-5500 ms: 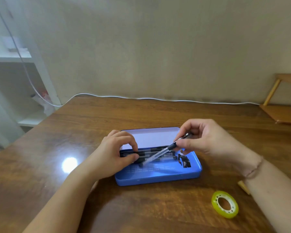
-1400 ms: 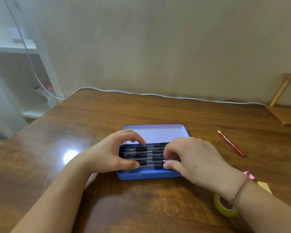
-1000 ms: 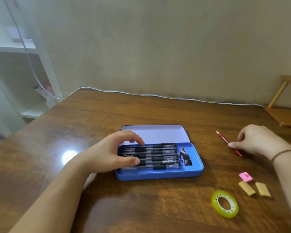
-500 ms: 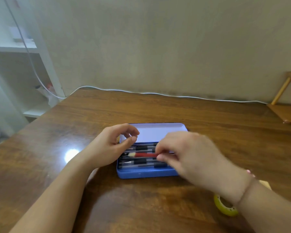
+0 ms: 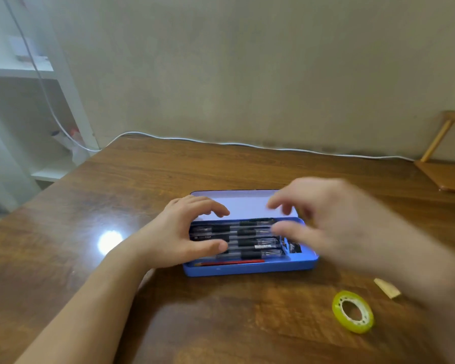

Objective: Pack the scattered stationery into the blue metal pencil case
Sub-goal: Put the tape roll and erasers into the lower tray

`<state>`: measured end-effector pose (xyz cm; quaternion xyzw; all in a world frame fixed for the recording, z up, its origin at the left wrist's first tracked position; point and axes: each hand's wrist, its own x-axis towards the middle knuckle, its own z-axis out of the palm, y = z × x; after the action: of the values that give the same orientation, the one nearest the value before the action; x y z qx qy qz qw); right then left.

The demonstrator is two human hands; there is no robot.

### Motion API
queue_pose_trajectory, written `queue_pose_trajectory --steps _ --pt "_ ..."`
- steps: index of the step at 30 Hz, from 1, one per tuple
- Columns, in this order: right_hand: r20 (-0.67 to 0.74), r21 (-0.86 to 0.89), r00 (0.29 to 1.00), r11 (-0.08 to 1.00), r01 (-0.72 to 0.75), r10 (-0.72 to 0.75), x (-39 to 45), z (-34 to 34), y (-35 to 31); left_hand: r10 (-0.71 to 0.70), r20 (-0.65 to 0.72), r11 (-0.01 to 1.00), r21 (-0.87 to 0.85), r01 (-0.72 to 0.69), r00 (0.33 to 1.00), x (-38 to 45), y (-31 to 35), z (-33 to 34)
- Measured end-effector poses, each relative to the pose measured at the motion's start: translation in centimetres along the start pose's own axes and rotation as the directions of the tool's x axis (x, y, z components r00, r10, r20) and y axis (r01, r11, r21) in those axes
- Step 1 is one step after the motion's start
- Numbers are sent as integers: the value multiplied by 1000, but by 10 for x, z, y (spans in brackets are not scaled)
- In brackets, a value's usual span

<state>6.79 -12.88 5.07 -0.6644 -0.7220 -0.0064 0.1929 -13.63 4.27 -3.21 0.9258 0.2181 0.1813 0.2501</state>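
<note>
Brown wooden surface (image 5: 221, 324) fills the lower two thirds of the frame; a white cable (image 5: 247, 144) runs along its far edge under the wall. At frame centre lies the blue metal pencil case (image 5: 247, 269), lid (image 5: 247, 206) open and laid back toward the wall. Left hand (image 5: 179, 237), centre-left, arches over the case's left end, fingers loosely curved, thumb lying across the pens, gripping nothing; judged to be steadying the case. Right hand (image 5: 334, 227), centre-right, is motion-blurred above the case's right end, fingers spread and relaxed, nothing visible in it. Inside the tray: a row of black pens (image 5: 250, 240) lying lengthwise, a red pencil (image 5: 231, 262) along the near wall, and a small dark item (image 5: 294, 248) at the right end, too blurred to identify. Not yet packed, lower right of frame: a yellow-green tape roll (image 5: 352, 311) and a tan slip (image 5: 386, 288), partly hidden by the right forearm. Step in hand: pencil placed, right hand free. Next move, judged: reach the right hand to the lower right for a loose piece; the tape roll looks bulky for the remaining tray space, so fit must be checked.
</note>
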Motion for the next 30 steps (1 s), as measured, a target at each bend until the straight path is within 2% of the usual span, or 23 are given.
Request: queue_pose_trajectory --steps 2,4,8,12,15,18,21,22,30 --pt "-15 13 999 999 -52 52 -14 -41 8 60 26 990 127 -62 998 -1 6 3" --pt "66 -38 994 995 -87 90 -31 -55 14 99 50 970 216 -107 994 -1 12 8" --pt "322 -276 921 952 -131 220 -71 -13 26 117 80 948 287 -136 990 1 22 17" --pt "359 -195 905 967 -165 227 -99 19 30 110 74 953 274 -127 991 2 24 18" --pt "277 -78 956 994 -75 94 -105 26 34 106 78 966 228 -121 991 3 23 18" --pt "292 -169 953 985 -30 79 -99 19 36 109 91 973 192 -125 990 3 22 18" --pt "16 -27 1000 999 -18 19 -90 13 41 134 122 975 162 -152 984 3 25 19" --pt "-12 0 1000 1000 -20 20 -84 13 43 142 135 975 155 -163 981 3 26 20" --pt "24 101 996 991 -89 87 -48 54 61 172 156 971 142 -195 973 3 28 21"
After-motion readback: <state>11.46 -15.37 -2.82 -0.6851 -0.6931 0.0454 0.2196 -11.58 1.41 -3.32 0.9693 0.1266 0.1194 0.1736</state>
